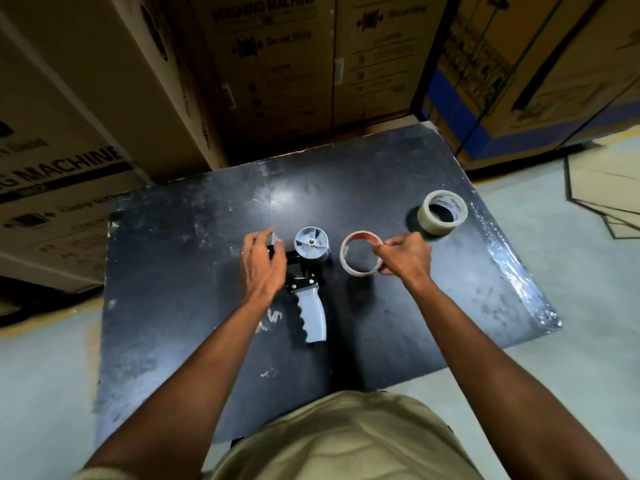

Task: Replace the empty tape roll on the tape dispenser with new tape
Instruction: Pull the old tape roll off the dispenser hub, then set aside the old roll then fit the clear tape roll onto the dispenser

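A grey tape dispenser [310, 299] lies flat on the black table [173, 258], handle toward me. Its bare grey hub [311, 244] faces up with no roll on it. My left hand [263, 263] presses down on the dispenser's front end, left of the hub. My right hand [405, 254] pinches the right side of the empty cardboard tape core [360, 253], held just right of the hub, slightly above the table. A full roll of clear tape [442, 212] stands at the far right of the table, past my right hand.
Large cardboard boxes [277, 74] marked "washing machine" stand tight against the table's far and left sides. Flattened cardboard [609, 188] lies on the floor at the right. The table's right edge [519, 271] is wrapped in shiny film.
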Available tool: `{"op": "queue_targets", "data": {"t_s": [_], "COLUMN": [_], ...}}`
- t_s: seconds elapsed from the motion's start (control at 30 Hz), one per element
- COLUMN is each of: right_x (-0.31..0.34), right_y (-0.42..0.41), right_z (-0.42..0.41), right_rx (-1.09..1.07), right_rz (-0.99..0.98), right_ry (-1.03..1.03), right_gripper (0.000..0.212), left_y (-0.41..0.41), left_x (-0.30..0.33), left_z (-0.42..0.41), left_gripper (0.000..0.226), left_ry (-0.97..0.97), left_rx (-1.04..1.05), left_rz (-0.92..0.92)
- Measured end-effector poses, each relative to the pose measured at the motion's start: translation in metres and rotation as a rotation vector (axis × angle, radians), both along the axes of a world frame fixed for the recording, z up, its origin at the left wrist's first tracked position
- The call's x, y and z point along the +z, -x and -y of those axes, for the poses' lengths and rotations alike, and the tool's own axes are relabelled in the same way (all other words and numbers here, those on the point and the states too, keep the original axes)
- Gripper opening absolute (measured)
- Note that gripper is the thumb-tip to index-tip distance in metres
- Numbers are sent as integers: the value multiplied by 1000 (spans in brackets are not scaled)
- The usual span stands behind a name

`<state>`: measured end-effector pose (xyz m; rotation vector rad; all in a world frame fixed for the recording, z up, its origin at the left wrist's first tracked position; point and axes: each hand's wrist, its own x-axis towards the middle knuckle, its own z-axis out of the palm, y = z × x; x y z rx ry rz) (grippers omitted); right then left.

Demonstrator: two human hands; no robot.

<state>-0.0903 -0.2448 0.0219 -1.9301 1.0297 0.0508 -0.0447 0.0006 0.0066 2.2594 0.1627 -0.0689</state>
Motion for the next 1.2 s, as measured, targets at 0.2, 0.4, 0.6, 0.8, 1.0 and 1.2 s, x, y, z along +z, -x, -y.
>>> {"op": "queue_targets", "data": {"t_s": [0.2, 0.4, 0.6, 0.8, 1.0, 1.2], "right_x": [-8, -76, -83, -81, -32, -15], "right_y": [55, 96, 118, 119, 121, 125], "right_z": [44, 116, 144, 151, 112, 77], "right_rx": [-232, -409, -570, -647, -655, -408], "right_rz": [-29, -81, -48, 4, 25, 74], "right_ry": [-104, -201, -207, -223, -191, 276], "right_gripper": [11, 36, 45, 46, 28, 54], "left_y": [16, 26, 38, 42, 47, 59], "left_x": [-5, -16, -18, -22, -30, -38], "left_z": [-6, -6, -1, -4, -17, -34], "left_gripper": [51, 50, 48, 44, 40, 37], "left_ry": [-1, 21, 20, 50, 16, -6], "left_rx": [77, 118, 125, 107, 143, 178], "left_rz": [10, 3, 32, 60, 82, 87]}}
